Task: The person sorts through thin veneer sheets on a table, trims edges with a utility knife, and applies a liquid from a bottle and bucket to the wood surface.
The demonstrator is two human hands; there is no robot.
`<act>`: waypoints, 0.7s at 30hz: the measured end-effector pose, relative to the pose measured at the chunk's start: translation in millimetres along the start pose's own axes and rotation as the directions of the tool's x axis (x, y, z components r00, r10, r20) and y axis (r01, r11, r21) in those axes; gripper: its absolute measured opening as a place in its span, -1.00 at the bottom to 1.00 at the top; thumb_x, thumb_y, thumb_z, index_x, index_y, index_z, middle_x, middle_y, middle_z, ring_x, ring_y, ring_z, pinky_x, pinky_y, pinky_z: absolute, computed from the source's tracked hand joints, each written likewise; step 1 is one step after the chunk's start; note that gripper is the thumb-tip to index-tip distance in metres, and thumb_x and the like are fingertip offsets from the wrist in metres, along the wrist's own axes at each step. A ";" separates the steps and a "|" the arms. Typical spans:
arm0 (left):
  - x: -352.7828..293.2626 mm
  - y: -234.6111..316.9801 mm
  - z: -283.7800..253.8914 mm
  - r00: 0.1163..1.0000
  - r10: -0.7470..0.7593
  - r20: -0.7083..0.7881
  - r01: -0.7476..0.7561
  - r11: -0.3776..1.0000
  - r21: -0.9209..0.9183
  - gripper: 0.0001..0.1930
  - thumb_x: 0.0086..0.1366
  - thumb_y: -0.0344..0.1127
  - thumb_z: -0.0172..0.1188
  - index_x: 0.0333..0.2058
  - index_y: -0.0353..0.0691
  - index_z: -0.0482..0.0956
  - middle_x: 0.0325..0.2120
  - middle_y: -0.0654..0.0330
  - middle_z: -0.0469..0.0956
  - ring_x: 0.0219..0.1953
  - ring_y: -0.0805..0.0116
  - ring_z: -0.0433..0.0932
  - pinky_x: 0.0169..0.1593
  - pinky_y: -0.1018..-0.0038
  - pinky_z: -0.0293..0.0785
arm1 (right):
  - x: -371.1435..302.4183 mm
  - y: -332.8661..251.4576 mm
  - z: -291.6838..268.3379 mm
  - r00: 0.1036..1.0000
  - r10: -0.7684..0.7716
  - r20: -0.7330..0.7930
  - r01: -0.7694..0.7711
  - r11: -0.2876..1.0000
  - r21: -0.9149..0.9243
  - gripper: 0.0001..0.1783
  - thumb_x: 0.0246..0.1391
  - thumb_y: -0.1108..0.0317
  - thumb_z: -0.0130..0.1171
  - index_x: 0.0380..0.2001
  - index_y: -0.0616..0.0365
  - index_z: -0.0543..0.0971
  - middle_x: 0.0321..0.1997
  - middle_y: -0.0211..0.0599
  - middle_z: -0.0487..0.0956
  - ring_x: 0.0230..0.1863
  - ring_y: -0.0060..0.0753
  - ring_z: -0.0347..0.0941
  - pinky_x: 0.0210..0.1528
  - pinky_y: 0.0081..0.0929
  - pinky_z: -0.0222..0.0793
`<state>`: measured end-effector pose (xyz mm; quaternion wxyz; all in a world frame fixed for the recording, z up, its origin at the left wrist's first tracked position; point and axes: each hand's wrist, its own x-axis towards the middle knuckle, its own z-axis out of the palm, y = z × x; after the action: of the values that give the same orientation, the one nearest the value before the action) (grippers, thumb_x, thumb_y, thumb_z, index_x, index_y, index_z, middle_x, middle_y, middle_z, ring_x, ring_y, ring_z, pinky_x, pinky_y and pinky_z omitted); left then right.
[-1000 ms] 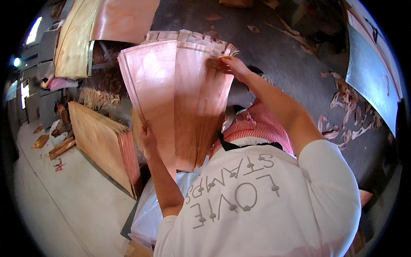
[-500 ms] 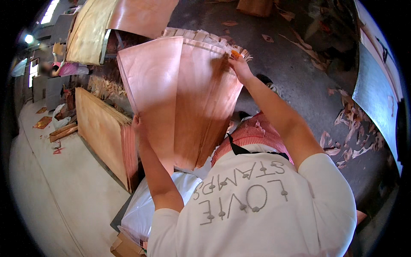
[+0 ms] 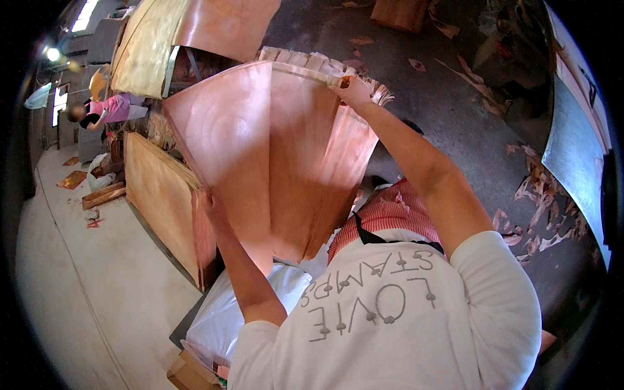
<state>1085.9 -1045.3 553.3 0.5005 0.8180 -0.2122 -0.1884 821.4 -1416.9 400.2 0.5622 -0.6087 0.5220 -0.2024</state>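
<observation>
Thin reddish-brown wood veneer sheets (image 3: 299, 156) lie fanned over a stack in front of me. My left hand (image 3: 209, 200) is closed on the left edge of the upper sheet (image 3: 224, 130), which overhangs the stack on that side. At the far right corner, my right hand (image 3: 353, 91) pinches the sheet's edge. Something small and orange shows at its fingertips, too small to name. Right of that sheet, paler veneer layers (image 3: 351, 140) of the stack are exposed. Behind the far edge, the stack's ragged veneer ends (image 3: 312, 62) stick out.
A stack of boards (image 3: 162, 201) leans on edge at the left. White plastic sheeting (image 3: 250, 302) and a cardboard box (image 3: 192, 374) lie near my left arm. Veneer scraps (image 3: 546, 195) litter the dark floor at right. A person in pink (image 3: 112, 112) is far left.
My right hand has moved left with the sheet's far corner, baring paler layers at right. The sheet's far left corner has swung outward to the left. My left hand keeps its grip.
</observation>
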 end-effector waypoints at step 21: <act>-40.4 20.3 6.6 0.981 -0.025 -0.191 0.007 0.995 -0.096 -0.65 0.27 -0.17 -0.03 -0.17 -0.39 0.43 -0.34 0.22 0.45 -0.33 0.47 0.40 -0.29 0.56 0.35 | -23.1 -51.6 -24.0 0.896 0.024 0.443 -0.291 0.785 0.547 -0.65 -0.12 0.23 0.23 -0.24 0.08 0.43 -0.44 -0.50 0.46 -0.43 -0.63 0.38 -0.38 -0.62 0.35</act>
<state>1045.4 -1036.8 572.6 0.5555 0.8092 -0.1471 -0.1224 813.9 -1417.4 461.1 0.8377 -0.3810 0.3499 -0.1750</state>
